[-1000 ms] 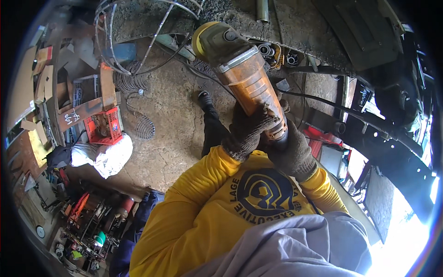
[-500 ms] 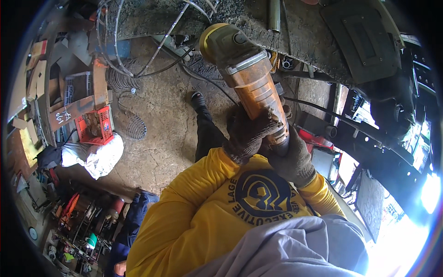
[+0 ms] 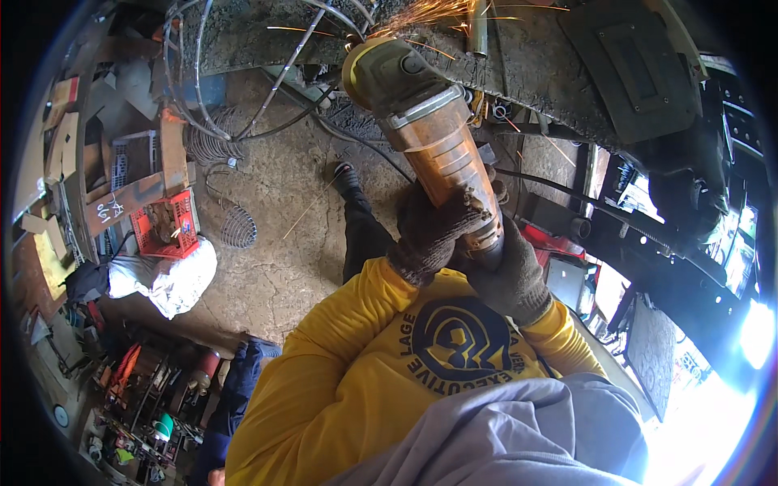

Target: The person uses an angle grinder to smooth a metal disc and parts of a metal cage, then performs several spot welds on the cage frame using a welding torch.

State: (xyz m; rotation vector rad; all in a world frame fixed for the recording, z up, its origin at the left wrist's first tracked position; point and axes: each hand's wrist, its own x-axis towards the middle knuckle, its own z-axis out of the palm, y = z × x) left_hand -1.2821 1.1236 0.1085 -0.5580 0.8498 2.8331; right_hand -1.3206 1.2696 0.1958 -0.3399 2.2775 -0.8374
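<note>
I hold an orange-brown angle grinder point(image 3: 454, 146) with a dark metal head and a yellow disc guard, its body slanting up and to the left. My left hand point(image 3: 425, 235), in a dark knit glove, is wrapped round the middle of its body. Lower down, my gloved right hand point(image 3: 519, 279) grips the rear end. The head touches or nearly touches the bent metal rods point(image 3: 304, 53) at the edge of a dark, crusted workbench point(image 3: 535, 81). Orange sparks point(image 3: 425, 16) spray from there across the bench top; the guard hides the contact point.
A dark welding mask point(image 3: 632, 69) lies at the bench's right. Wire coils point(image 3: 239, 227) rest on the concrete floor point(image 3: 284, 267). At the left stand a red crate point(image 3: 166, 227) and a white sack point(image 3: 182, 279). A cable point(image 3: 365, 146) crosses below the bench. Another person's leg point(image 3: 231, 397) shows lower left.
Sparks have appeared at the grinder's head and fly across the bench. The grinder has shifted slightly to the left and up. Both hands keep their grip.
</note>
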